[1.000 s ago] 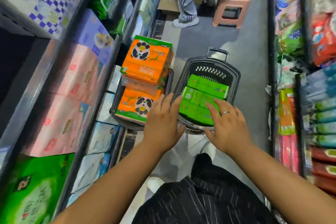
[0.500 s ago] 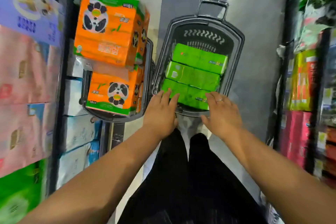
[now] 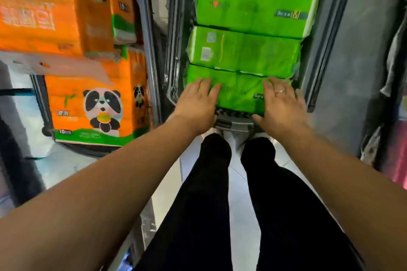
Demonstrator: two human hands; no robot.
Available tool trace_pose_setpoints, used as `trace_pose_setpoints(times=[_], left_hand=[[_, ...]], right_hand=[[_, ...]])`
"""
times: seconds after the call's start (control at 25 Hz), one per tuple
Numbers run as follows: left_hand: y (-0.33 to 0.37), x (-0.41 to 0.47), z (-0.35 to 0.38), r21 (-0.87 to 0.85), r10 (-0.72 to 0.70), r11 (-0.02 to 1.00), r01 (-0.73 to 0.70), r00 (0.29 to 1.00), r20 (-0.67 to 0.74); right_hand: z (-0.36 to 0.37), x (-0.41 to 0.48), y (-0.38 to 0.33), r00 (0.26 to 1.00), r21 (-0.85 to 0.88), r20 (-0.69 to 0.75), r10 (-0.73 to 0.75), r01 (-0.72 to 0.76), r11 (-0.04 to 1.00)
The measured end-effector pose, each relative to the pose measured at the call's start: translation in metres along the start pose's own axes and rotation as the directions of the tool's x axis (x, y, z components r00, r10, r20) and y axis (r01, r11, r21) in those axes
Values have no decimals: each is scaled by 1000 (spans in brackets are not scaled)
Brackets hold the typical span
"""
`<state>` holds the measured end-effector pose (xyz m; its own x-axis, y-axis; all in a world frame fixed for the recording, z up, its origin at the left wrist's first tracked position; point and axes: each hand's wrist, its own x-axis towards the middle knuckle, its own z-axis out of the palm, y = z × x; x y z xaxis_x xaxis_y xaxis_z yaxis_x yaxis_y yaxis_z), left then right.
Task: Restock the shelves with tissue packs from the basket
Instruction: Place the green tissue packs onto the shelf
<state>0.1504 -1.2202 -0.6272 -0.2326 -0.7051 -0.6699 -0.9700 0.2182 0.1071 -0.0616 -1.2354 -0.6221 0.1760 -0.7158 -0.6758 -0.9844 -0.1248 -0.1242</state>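
Your left hand [image 3: 197, 105] lies flat with its fingers straight and slightly spread on the left end of the nearest bright green plastic-wrapped tissue pack [image 3: 239, 92]. Your right hand [image 3: 280, 105], with a thin silver ring [image 3: 280, 92] on one finger, rests the same way on the right end, its thumb stretched out along the pack's near edge. Neither hand is curled round the pack; both press on its top face.

That pack lies crosswise at the near end of a dark grey plastic shopping basket [image 3: 324, 50]. Just beyond your fingertips a second green tissue pack [image 3: 244, 53] touches it, and beyond that lies a third green pack [image 3: 255, 9] with a printed label at its right end.

Left of your left hand stands another grey basket [image 3: 148, 35] holding a large orange tissue bundle with a panda picture [image 3: 88, 105]; a second orange bundle [image 3: 44, 6] sits on top of it, further from you.

Below your wrists your legs in black trousers [image 3: 209, 193] stand on the pale floor, toes just beside the basket's near rim
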Motion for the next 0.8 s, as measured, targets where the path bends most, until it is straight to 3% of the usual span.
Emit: trace_pose_setpoints(times=[0.2,0.4,0.68,0.8], left_hand=[[-6,38,23,90,33,995,-33,999,-2],[-7,54,21,149,45,988,-34,996,-71],[-18,62,8,63,87,995,-81,992,-93],[-23,64,1,58,108,993,-104,992,-72]], right_hand=[[29,26,-5,999,-103,-42,15,-20,995],[42,49,-17,999,-255,12,52,-47,966],[64,53,-16,975,-220,-223,-13,-37,975],[60,56,-14,969,-170,-246,-38,-5,985]])
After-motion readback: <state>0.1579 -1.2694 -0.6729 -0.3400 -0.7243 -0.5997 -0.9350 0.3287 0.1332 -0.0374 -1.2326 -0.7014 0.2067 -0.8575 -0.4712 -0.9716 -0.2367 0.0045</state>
